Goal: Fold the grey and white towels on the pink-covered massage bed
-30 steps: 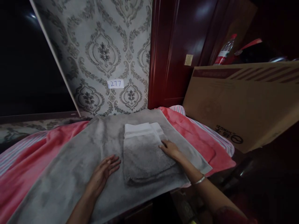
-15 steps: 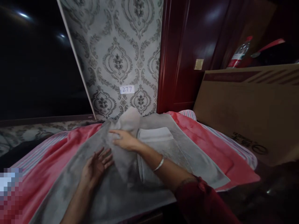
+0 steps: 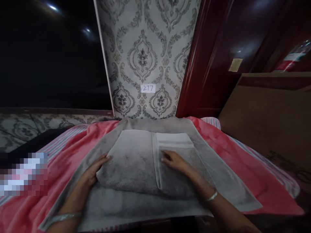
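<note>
Between side edges of grey blanket (image 3: 228, 181) — towel (image 3: 131, 161) part folded, right side layered, left side unfolded; left hand (image 3: 93, 170) at towel's left edge, right hand (image 3: 178, 162) over layers — can't tell either grip

A dark, glossy screen (image 3: 48, 58) is reflecting spots of light beside a patterned wall (image 3: 165, 61), where a paper label (image 3: 148, 88) is reading "277". A deep-red wooden panel (image 3: 213, 64) is bearing a square plate (image 3: 235, 65). Rightward, a bottle (image 3: 295, 57) is showing above a cardboard box (image 3: 272, 113). Striped fabric (image 3: 212, 122) is peeking from under pink cloth (image 3: 238, 158).
</note>
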Tool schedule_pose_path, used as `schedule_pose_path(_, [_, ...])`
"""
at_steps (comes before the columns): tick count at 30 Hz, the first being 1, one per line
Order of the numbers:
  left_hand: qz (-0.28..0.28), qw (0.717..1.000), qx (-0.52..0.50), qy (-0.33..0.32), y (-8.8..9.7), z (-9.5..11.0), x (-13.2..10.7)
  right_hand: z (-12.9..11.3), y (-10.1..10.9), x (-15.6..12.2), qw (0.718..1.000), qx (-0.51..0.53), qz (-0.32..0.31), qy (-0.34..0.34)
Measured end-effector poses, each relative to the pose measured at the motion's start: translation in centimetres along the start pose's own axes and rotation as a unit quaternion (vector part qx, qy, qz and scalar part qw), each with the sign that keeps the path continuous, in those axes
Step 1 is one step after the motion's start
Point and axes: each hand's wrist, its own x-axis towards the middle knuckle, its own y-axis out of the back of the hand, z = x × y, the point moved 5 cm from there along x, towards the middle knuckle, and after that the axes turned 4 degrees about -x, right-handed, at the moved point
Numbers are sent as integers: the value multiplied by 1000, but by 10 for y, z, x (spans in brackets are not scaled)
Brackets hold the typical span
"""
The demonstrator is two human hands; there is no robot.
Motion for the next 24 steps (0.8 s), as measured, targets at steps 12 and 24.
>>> schedule_pose_path(12, [-50, 973, 222, 34, -25, 18, 43, -23, -29, -57, 993, -7, 73, 87])
schedule_pose_path(24, [11, 939, 344, -10, -76, 0, 56, 47, 40, -82, 993, 83, 35, 71])
